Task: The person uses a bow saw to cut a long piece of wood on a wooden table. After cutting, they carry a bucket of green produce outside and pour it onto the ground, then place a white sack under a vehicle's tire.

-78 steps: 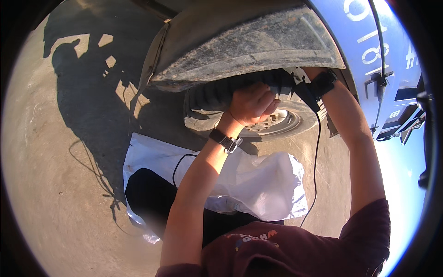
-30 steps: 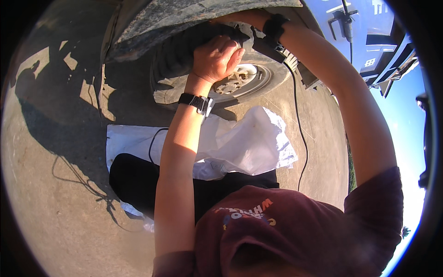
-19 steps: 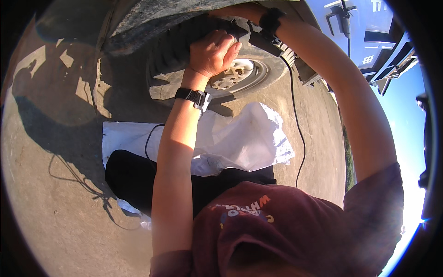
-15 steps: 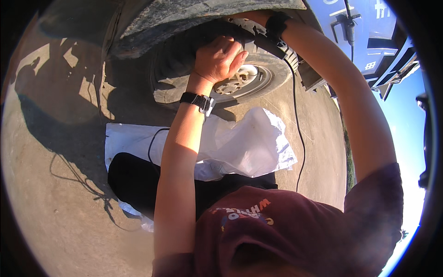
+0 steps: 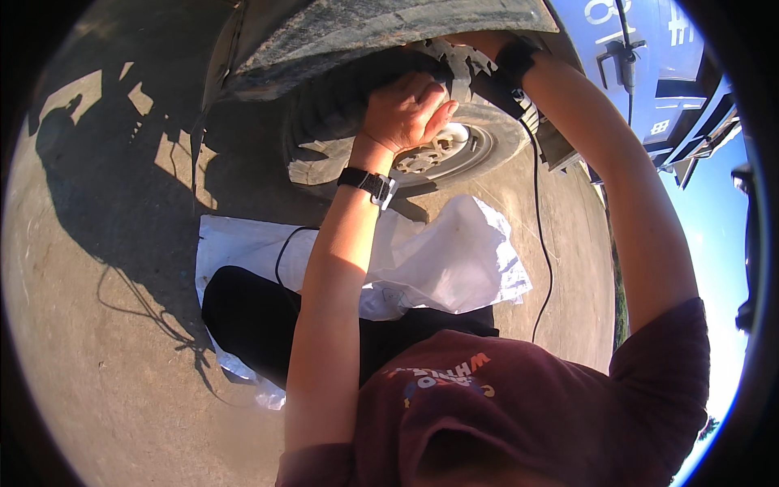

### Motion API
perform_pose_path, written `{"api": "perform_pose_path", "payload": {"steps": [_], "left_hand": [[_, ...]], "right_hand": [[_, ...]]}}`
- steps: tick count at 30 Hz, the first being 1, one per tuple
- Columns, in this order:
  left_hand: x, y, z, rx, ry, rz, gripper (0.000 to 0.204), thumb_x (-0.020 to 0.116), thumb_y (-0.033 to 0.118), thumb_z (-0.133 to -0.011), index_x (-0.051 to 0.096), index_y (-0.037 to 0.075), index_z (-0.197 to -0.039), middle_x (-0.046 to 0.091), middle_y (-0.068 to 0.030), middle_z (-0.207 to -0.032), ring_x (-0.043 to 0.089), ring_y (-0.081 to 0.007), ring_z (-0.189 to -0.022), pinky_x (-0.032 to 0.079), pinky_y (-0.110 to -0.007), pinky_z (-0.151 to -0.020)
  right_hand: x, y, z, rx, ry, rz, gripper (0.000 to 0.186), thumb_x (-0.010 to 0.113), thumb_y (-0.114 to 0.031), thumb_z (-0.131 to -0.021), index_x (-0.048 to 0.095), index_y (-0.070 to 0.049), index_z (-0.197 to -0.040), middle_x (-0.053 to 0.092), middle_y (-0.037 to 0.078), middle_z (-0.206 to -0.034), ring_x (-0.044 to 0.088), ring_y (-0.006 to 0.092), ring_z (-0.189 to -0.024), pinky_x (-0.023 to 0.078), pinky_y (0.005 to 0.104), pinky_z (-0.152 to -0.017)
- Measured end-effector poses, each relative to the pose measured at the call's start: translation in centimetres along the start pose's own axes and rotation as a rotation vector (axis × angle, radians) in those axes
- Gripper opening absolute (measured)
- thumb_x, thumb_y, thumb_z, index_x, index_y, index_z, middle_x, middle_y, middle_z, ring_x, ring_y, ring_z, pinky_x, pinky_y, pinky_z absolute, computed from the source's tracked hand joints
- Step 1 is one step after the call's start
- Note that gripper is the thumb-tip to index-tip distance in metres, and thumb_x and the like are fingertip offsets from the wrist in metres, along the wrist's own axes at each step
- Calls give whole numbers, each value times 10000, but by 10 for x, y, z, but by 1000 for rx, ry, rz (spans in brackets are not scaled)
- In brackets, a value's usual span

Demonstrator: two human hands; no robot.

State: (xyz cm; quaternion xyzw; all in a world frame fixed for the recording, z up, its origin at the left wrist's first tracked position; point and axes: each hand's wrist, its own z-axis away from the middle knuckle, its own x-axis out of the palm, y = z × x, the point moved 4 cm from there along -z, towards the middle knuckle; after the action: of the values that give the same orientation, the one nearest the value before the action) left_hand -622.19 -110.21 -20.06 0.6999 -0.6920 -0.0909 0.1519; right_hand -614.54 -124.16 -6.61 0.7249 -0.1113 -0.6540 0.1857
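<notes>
My left hand (image 5: 410, 114) is curled closed in front of the tyre (image 5: 324, 130), beneath the fender (image 5: 389, 32). Whatever its fingers grip, if anything, stays hidden. The wheel's hub (image 5: 438, 150) shows just beyond the thumb. My right arm reaches up and over the tyre; only the back part of my right hand (image 5: 475, 39) shows, its fingers lost under the fender's edge. Each wrist wears a black strap (image 5: 517, 61). From a dark device (image 5: 495, 89) below the right wrist, a black cable (image 5: 542, 227) hangs down.
A crumpled white sack (image 5: 454, 260) lies on the concrete floor (image 5: 122, 325) under my black-clad leg (image 5: 247, 312). Another stretch of cable (image 5: 280, 256) loops over the sack. The blue vehicle body (image 5: 600, 73) rises at the upper right, with a mirror or bracket (image 5: 626, 61) standing out.
The whole view has shifted, so wheel, arms and sack sit slightly further right and lower. Both hands keep about the same places at the wheel.
</notes>
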Motion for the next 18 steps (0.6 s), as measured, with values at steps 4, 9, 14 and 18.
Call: {"api": "perform_pose_path", "payload": {"steps": [4,9,14,18], "left_hand": [[0,1,-1,10,-13,-45,157,691,214,-801,579,105,-813,582,-31,-760,597,-211,-662,497,-303,-544],[0,0,0,6,25,-7,165,695,218,-800,578,101,-805,588,-38,-761,600,-210,-659,492,-310,-518],[-1,0,-1,12,48,8,159,693,210,-803,582,96,-808,588,-43,-754,602,-216,-649,490,-304,-515],[-2,-1,-2,16,54,14,159,694,212,-804,584,98,-810,588,-43,-755,604,-216,-654,490,-302,-518]], "right_hand": [[1,1,-1,13,12,11,341,546,-289,-920,604,-71,-1175,624,141,-1146,579,310,-1050,455,372,-893],[3,5,-2,22,5,18,343,543,-290,-921,601,-71,-1179,621,141,-1155,576,311,-1058,452,372,-900],[2,2,-2,29,-7,27,346,541,-291,-922,599,-71,-1183,619,140,-1163,572,312,-1066,450,373,-907],[7,-5,1,24,-9,32,349,538,-291,-923,596,-71,-1187,617,140,-1170,569,313,-1072,448,373,-912]]}}
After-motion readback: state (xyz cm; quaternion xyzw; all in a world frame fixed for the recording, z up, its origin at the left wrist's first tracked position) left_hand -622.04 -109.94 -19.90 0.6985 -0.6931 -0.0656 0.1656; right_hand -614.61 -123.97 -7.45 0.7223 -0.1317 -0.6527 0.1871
